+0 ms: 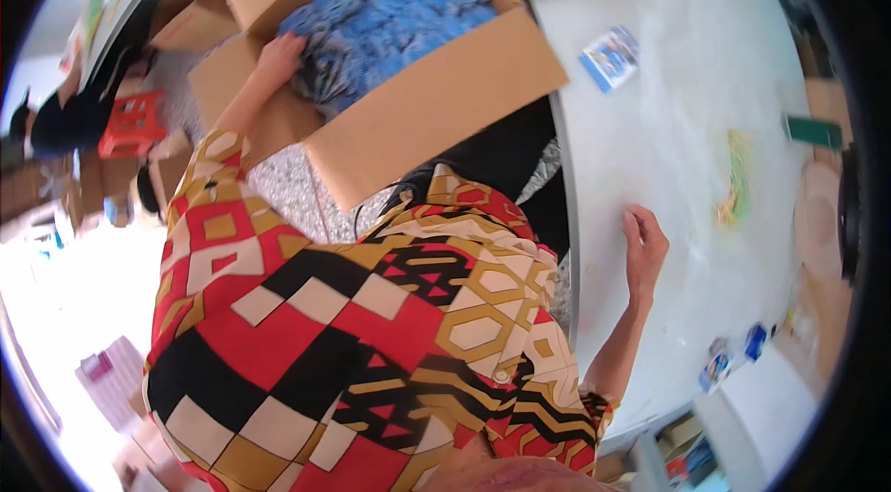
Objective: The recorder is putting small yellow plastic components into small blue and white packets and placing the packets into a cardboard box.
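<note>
An open cardboard box (pixel 436 107) stands at the upper middle, its flaps folded outward. Inside lies a layer of crinkled, shiny blue plastic packets (pixel 399 19), or a bag of them. My left hand (pixel 281 56) reaches over the box's left side and touches the blue packets at their edge; its fingertips are hidden against them. Over the white table on the right is my right hand (pixel 646 246), loosely curled, thumb apart from the fingers and nothing visible in it. A small blue-and-white packet (pixel 610 58) lies on the table beyond it.
On the white table (pixel 603 158) are clear plastic film and a bundle of yellow-green strings (pixel 733 181). Small blue packs (pixel 716 364) sit at its near right. Left are a red stool (pixel 133 123), a person in dark clothes (pixel 70 125) and more cartons (pixel 200 14).
</note>
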